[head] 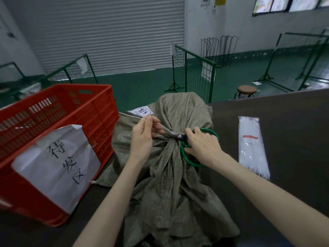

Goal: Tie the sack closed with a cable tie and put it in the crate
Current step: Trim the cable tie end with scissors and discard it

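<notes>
My left hand (pixel 142 136) pinches the loose white tail of the cable tie (pixel 163 127) between thumb and forefinger and holds it taut, up and to the left of the frame's centre. My right hand (pixel 203 145) is curled through the green loops of the scissors (pixel 179 136), thumb in the lower one. Their blades point left along the tie, close to where it circles the neck; I cannot tell whether they are parted.

The tie sits round the gathered neck of the sack (pixel 169 175), between my two hands. The sack is olive woven cloth, slumped on the dark worktop (pixel 293 122) in the middle of the frame, with its loose mouth spilling toward the bottom edge. Its contents are hidden by the cloth. A white label (pixel 142 111) with handwriting lies on its far side.

The sack is outside the red crate (pixel 99 111), which stands just beside it at the left. Of the crate's inside I see only slotted walls. A white paper sheet (pixel 57 157) with handwritten characters is taped to its near wall.

At the right, well apart from the sack, a clear packet (pixel 252 147) holding white cable ties lies flat on the worktop. Past the worktop's far edge, a round stool (pixel 247 90) stands on the green floor.
</notes>
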Demonstrator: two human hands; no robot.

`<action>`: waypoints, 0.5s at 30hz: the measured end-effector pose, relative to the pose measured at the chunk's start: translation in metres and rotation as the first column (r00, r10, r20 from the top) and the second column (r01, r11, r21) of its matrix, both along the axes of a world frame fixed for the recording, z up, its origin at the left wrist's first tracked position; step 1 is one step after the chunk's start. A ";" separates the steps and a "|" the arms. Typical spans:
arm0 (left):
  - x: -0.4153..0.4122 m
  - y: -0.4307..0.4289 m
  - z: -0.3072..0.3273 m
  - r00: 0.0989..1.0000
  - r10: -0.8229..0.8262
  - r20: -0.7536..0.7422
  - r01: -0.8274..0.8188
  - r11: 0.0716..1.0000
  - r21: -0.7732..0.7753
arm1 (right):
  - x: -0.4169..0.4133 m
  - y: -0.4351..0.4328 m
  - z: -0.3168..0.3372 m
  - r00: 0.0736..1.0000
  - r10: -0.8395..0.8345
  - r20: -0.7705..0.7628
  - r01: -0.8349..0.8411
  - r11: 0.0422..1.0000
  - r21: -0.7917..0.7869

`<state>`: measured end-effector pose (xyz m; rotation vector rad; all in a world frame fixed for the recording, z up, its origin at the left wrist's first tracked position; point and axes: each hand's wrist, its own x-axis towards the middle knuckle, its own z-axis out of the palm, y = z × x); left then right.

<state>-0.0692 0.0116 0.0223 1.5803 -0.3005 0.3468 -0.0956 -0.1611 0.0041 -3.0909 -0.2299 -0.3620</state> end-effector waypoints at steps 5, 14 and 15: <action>-0.001 0.000 -0.001 1.000 0.005 -0.011 -0.005 1.000 -0.018 | -0.002 -0.003 -0.003 1.000 0.025 0.018 -0.025 0.999 -0.029; -0.005 -0.002 0.008 0.998 0.062 0.022 -0.058 0.989 -0.137 | -0.007 -0.011 -0.013 0.994 0.060 0.096 -0.069 0.993 0.094; -0.005 -0.002 0.009 0.997 0.071 0.029 -0.066 0.985 -0.158 | -0.007 -0.013 -0.015 0.992 0.056 0.117 -0.074 0.984 0.160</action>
